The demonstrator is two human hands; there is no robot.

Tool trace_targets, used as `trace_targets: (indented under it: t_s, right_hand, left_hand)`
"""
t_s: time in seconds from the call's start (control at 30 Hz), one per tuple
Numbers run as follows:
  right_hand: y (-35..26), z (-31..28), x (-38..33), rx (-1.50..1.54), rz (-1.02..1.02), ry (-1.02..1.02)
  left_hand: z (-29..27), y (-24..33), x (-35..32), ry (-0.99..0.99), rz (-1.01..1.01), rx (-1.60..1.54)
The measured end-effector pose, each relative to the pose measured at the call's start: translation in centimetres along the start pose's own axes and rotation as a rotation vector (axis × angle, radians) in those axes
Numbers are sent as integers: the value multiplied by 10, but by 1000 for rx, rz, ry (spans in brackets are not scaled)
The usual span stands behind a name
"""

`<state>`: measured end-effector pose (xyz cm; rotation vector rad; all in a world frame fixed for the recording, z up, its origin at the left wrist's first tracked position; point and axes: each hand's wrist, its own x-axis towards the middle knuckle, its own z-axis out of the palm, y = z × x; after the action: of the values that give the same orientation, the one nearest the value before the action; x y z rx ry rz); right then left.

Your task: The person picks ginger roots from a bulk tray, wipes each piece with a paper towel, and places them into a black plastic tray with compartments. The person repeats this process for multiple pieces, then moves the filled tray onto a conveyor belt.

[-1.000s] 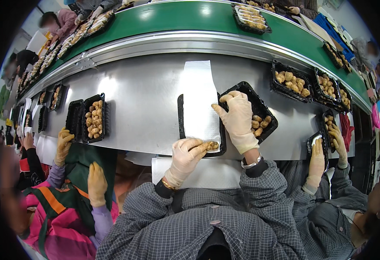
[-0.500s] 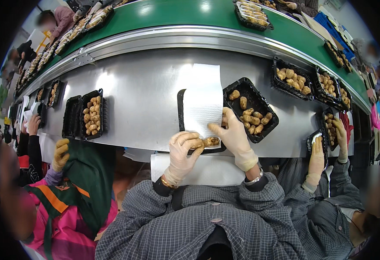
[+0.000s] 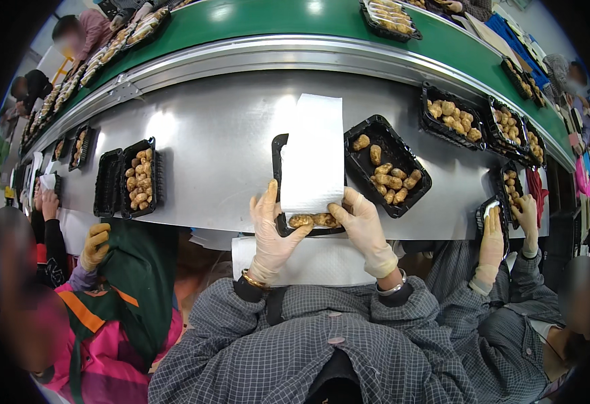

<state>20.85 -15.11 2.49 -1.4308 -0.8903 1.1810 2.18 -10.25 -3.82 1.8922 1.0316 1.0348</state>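
Note:
A black plastic tray (image 3: 278, 149) lies before me, largely covered by a white paper sheet (image 3: 313, 145). At its near end two brown, knobby potatoes (image 3: 301, 221) sit end to end, below the sheet's lower edge. My left hand (image 3: 272, 236), in a pale glove, is open at the tray's near left corner, fingers spread upward and thumb near the left potato. My gloved right hand (image 3: 365, 232) has its fingertips closed on the right potato's end, beside the sheet's corner. What lies under the sheet is hidden.
To the right, an open black tray (image 3: 421, 195) holds several loose potatoes. Filled trays (image 3: 453, 121) stand farther right, others at left (image 3: 140, 178). Beyond the metal table (image 3: 214, 148) runs a green conveyor (image 3: 254, 27). Co-workers' gloved hands (image 3: 96, 248) are on both sides.
My left hand has let go of the left potato, which now lies in the tray's near end; its fingers have spread. My right hand has shifted down from the sheet to the right potato.

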Motion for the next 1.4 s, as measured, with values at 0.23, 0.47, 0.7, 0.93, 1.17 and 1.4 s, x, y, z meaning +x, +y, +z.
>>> trace_targets:
  t_s: [0.23, 0.47, 0.7, 0.93, 1.17, 1.4]
  right_hand:
    - [4, 16, 6, -53, -71, 283]
    - [6, 5, -1, -498, -318, 154]
    - [10, -3, -13, -602, -324, 30]
    - [-8, 0, -16, -979, -611, 215]
    - [-14, -31, 14, -713, -528, 212]
    - [-14, -73, 104, -1256, -632, 89]
  left_hand:
    - [-5, 7, 4, -23, 116, 156]
    - [-13, 18, 10, -74, 253, 397]
    - [-14, 25, 10, -38, 308, 587]
    - [-15, 33, 18, -8, 471, 666]
    - [-18, 29, 33, -255, 383, 378]
    - [-15, 29, 36, -323, 329, 311]
